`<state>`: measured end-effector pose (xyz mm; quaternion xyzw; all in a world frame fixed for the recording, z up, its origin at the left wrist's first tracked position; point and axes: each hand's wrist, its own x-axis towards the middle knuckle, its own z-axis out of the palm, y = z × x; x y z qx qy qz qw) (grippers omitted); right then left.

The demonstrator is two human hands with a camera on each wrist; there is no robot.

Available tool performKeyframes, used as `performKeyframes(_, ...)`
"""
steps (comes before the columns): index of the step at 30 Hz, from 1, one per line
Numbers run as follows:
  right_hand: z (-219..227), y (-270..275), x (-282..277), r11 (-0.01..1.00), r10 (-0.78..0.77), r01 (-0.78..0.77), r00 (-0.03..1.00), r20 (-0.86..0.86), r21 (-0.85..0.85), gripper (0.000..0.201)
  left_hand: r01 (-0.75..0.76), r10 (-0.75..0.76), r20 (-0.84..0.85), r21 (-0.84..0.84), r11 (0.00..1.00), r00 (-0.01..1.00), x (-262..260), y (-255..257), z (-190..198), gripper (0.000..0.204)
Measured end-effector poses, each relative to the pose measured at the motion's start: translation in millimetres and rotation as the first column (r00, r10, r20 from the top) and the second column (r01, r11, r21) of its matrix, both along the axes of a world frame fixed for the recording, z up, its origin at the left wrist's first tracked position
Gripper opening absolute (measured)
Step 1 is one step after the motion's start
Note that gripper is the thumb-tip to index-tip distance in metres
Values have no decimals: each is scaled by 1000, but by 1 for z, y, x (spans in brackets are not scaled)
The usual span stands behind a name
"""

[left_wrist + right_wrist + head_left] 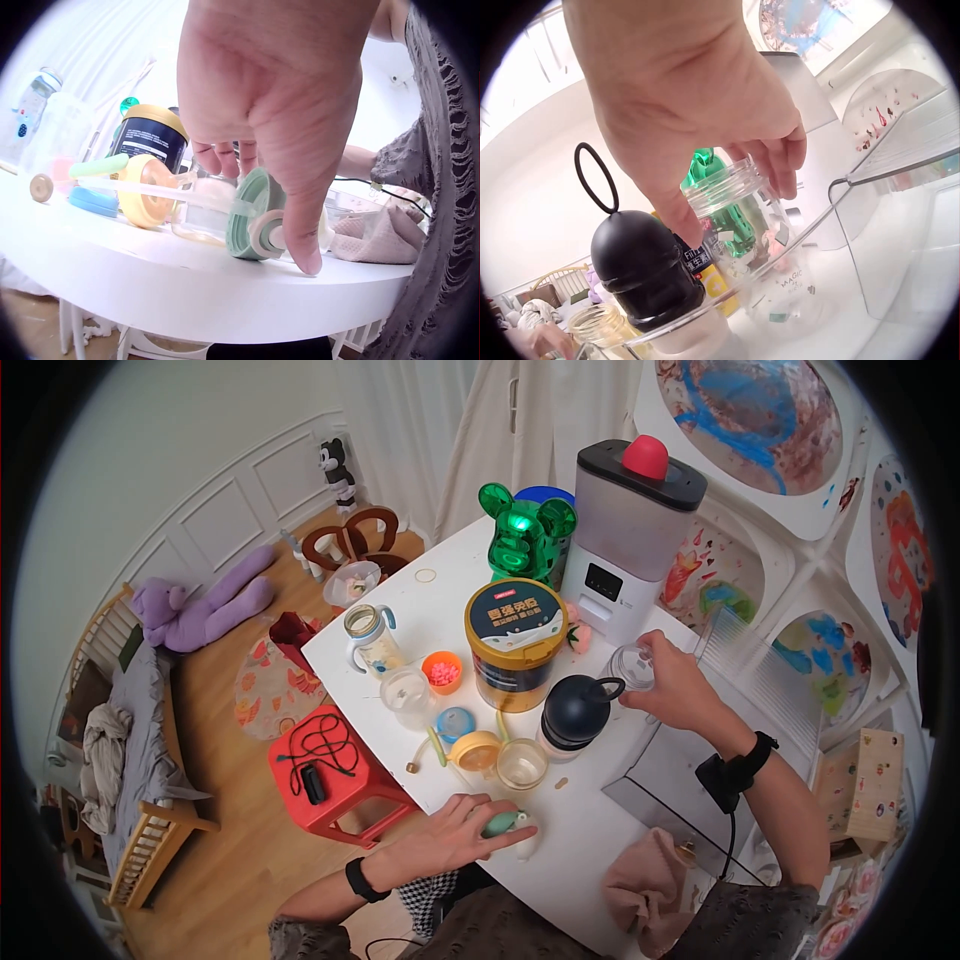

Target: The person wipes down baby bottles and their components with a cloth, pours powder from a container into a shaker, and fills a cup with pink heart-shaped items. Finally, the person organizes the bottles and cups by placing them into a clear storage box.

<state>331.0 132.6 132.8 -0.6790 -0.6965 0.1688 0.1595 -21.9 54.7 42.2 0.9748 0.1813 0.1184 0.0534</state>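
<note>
My left hand [465, 832] is low over the table's near edge, around a green bottle lid [500, 823]. In the left wrist view the lid [255, 214] stands on its rim, its threaded inside and pale straw turned left. The thumb lies along its right side and the fingers reach behind it. My right hand [675, 685] grips a clear bottle [630, 665] by its open threaded neck. Small printed marks show on the bottle's wall [787, 281] in the right wrist view. A black-domed bottle [577, 712] with a loop handle stands just left of that hand.
Near the left hand are an open jar [522, 763], a yellow lid [474, 751] and a blue lid [455, 724]. A large gold-lidded tub [515, 645] stands mid-table, before a dispenser [625, 550]. A clear-walled box [690, 760] and pink cloth [645, 885] lie right.
</note>
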Motion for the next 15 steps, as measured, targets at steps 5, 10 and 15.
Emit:
performKeyframes(5, -9, 4, 3, 999, -13, 13, 1000, 2, -36, 79, -17, 27, -64, 149, 989, 998, -5, 0, 1, 71)
performKeyframes(10, -12, 7, 2, 998, -19, 18, 999, -34, -53, 81, -5, 21, -78, 195, 981, 997, -2, 1, -3, 67)
performKeyframes(15, -12, -3, 1, 999, -21, 21, 1000, 0, 30, 85, -49, 54, -50, 83, 995, 997, 4, 3, -2, 66)
